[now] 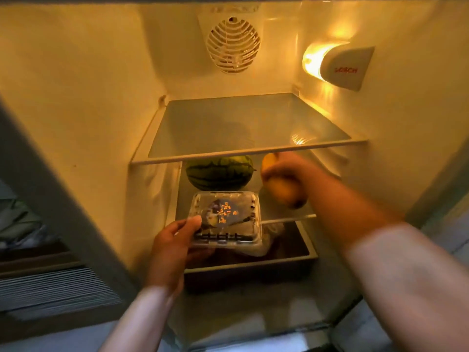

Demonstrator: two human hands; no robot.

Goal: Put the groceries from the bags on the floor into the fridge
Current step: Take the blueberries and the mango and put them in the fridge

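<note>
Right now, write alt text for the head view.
Inside a lit fridge, the right hand grips yellow-orange fruit over the lower glass shelf, beside a striped green watermelon. The left hand holds a clear plastic clamshell box at that shelf's front edge.

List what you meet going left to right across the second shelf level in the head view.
Left hand → clear plastic clamshell box it grips → right hand gripping yellow fruit. The watermelon sits farther back, overlapping the box's span, so it is left out of the order.
</note>
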